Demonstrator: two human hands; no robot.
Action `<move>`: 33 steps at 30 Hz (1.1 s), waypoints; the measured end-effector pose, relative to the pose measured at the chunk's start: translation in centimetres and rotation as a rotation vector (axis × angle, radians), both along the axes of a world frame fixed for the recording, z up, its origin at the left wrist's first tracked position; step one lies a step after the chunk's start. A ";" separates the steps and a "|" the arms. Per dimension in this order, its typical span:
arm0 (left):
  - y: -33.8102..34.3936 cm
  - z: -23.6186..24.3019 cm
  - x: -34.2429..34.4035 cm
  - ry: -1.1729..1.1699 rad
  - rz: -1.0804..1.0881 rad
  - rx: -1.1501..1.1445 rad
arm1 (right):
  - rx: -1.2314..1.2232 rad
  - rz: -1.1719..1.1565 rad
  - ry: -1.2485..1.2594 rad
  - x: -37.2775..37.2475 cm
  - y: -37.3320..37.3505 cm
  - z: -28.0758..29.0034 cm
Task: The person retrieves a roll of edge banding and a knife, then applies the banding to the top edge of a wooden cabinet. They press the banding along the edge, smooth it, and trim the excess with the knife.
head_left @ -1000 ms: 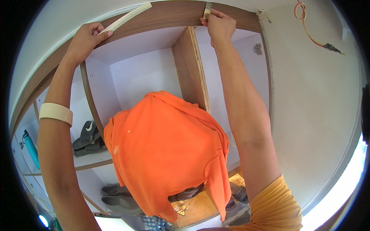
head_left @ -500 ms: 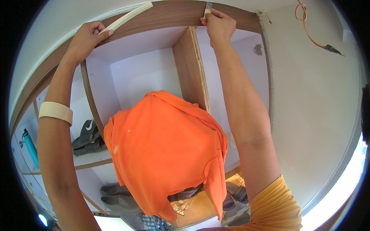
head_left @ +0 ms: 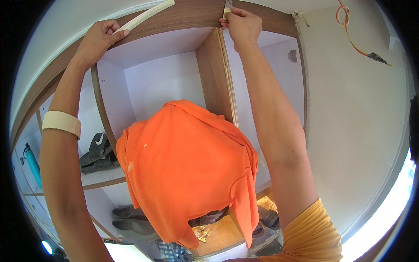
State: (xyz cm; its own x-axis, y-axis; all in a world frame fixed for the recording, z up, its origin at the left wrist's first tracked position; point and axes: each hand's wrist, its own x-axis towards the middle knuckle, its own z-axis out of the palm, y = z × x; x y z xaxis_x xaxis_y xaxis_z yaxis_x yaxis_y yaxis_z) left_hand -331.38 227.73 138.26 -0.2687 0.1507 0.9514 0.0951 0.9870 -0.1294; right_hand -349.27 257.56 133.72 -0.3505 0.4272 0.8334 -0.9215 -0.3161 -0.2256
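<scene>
Overhead: left hand (head_left: 97, 40) pinching pale edge strip (head_left: 146, 15), right hand (head_left: 241, 25) fingers pressing its end onto brown cabinet board (head_left: 187, 15); risk, slack strip sticking crooked

The cabinet frame (head_left: 183, 15) is brown wood-grain laminate, smooth and matt; its inner panels (head_left: 152, 83) are smooth white. The divider's edge (head_left: 230, 87) shows raw plywood layers. The edge strip (head_left: 144, 16) looks pale, smooth plastic. Orange cloth (head_left: 183, 170) is soft cotton.

edge-banding strip (head_left: 146, 15) | cream, thin, long | lying along wooden cabinet top edge (head_left: 187, 15)
</scene>
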 end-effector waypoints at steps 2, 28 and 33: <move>-0.2 0.1 -0.1 0.002 -0.013 -0.003 | 0.004 0.023 0.006 0.1 -0.1 -0.1; 0.1 -0.1 0.1 -0.010 0.007 0.028 | -0.057 0.012 -0.041 0.7 -0.5 -0.4; -0.2 0.0 0.0 0.006 0.010 0.006 | -0.061 0.028 -0.002 0.3 -0.4 -0.4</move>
